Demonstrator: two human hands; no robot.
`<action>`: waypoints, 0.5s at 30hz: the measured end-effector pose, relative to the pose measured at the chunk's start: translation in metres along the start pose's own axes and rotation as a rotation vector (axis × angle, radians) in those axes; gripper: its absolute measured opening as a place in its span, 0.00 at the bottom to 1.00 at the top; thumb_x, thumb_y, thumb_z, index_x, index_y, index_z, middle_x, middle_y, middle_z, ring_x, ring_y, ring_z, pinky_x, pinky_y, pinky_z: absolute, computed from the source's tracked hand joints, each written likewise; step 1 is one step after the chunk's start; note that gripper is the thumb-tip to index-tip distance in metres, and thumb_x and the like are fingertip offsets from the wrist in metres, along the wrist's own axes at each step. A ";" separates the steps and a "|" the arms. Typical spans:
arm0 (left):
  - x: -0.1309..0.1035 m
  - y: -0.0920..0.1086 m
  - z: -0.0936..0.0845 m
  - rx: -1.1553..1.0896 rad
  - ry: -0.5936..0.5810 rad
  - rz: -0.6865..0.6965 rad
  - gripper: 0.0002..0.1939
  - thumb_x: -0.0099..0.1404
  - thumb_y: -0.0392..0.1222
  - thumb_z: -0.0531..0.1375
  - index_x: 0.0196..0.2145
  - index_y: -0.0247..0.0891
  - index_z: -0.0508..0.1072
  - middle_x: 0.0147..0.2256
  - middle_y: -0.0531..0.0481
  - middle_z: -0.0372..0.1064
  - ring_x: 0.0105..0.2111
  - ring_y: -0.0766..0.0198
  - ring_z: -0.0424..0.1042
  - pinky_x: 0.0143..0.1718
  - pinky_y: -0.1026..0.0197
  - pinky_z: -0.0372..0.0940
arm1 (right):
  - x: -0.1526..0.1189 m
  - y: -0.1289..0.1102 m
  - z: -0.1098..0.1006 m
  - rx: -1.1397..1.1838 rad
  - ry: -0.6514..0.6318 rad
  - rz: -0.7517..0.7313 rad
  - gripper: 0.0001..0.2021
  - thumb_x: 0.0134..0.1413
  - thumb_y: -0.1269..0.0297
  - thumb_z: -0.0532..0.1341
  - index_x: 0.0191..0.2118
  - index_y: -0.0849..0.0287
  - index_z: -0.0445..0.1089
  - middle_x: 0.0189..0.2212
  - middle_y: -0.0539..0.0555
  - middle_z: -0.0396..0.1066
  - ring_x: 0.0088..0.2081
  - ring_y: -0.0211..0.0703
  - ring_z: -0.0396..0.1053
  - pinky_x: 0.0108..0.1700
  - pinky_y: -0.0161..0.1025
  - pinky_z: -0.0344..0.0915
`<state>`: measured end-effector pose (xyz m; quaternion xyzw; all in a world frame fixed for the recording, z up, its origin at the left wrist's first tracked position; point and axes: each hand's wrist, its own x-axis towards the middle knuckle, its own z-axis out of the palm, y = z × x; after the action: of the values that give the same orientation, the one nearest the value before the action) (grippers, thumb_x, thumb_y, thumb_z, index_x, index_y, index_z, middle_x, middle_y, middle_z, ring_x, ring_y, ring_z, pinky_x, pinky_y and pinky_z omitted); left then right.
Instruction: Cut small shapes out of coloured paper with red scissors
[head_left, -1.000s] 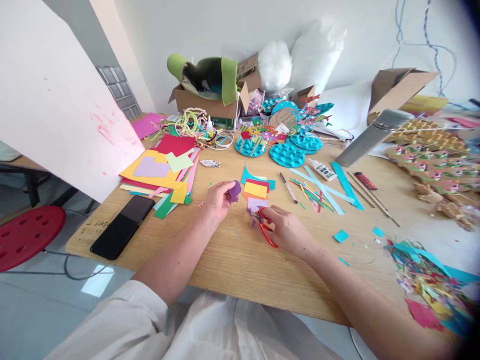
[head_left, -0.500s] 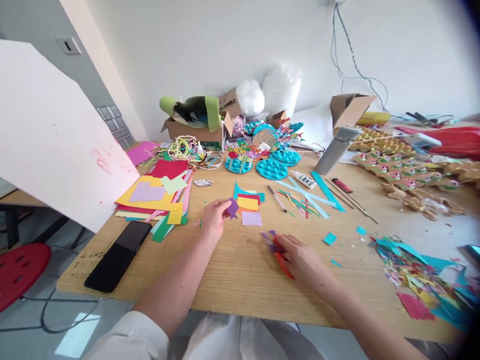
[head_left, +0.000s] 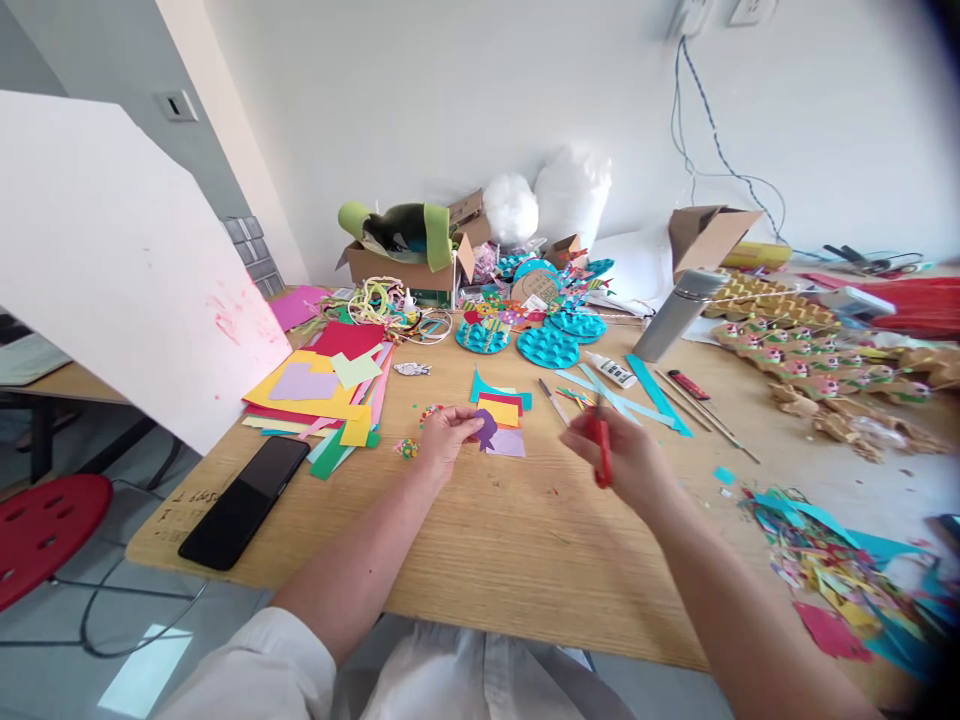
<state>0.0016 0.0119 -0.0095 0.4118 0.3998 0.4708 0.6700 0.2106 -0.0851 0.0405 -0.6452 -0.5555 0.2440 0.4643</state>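
A small purple paper fish cutout (head_left: 487,427) is pinched between the thumb and fingers of my left hand (head_left: 445,440). Behind it lie a yellow paper piece (head_left: 498,409) and a lilac one (head_left: 508,443), partly covered by the cutout. My right hand (head_left: 626,450) is raised over the table, wrapped round red-handled scissors (head_left: 602,452); their blades point away and are blurred. Just left of my left hand sit small clusters of colourful dots (head_left: 407,448). A pen (head_left: 553,400) lies beyond, between the two hands.
Coloured paper sheets (head_left: 315,395) and a black phone (head_left: 246,503) lie on the left. A glue bottle (head_left: 610,369), a grey flask (head_left: 681,314) and wooden sticks (head_left: 705,415) stand or lie at the right. Paper scraps (head_left: 832,560) are heaped at the right edge.
My right hand has lifted the scissors up from low over the table, and they now point forward. My left hand, with the purple fish, has shifted slightly right. The blue scraps near my right hand are mostly gone.
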 end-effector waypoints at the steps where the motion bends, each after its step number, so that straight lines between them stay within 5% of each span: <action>1: 0.000 0.000 0.000 -0.005 -0.005 0.003 0.14 0.41 0.41 0.70 0.27 0.33 0.77 0.26 0.46 0.76 0.26 0.65 0.72 0.30 0.63 0.66 | 0.009 -0.008 0.017 0.027 -0.048 -0.014 0.19 0.41 0.47 0.70 0.29 0.55 0.67 0.27 0.54 0.72 0.29 0.46 0.70 0.33 0.43 0.66; 6: -0.001 0.000 0.001 -0.039 -0.015 0.005 0.15 0.40 0.41 0.72 0.27 0.33 0.76 0.25 0.47 0.75 0.25 0.65 0.72 0.31 0.61 0.67 | 0.036 -0.014 0.073 0.206 -0.212 0.011 0.20 0.37 0.50 0.71 0.29 0.56 0.64 0.25 0.52 0.71 0.29 0.45 0.69 0.34 0.42 0.66; 15: -0.004 -0.003 0.004 0.088 -0.075 -0.027 0.19 0.41 0.49 0.72 0.27 0.33 0.77 0.25 0.47 0.74 0.23 0.67 0.69 0.27 0.64 0.64 | 0.029 0.013 0.078 0.065 -0.157 -0.077 0.09 0.49 0.60 0.63 0.32 0.58 0.65 0.27 0.52 0.70 0.29 0.42 0.65 0.33 0.40 0.62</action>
<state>0.0049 0.0073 -0.0101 0.4527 0.4002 0.4277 0.6722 0.1597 -0.0318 0.0000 -0.5868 -0.6062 0.2941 0.4490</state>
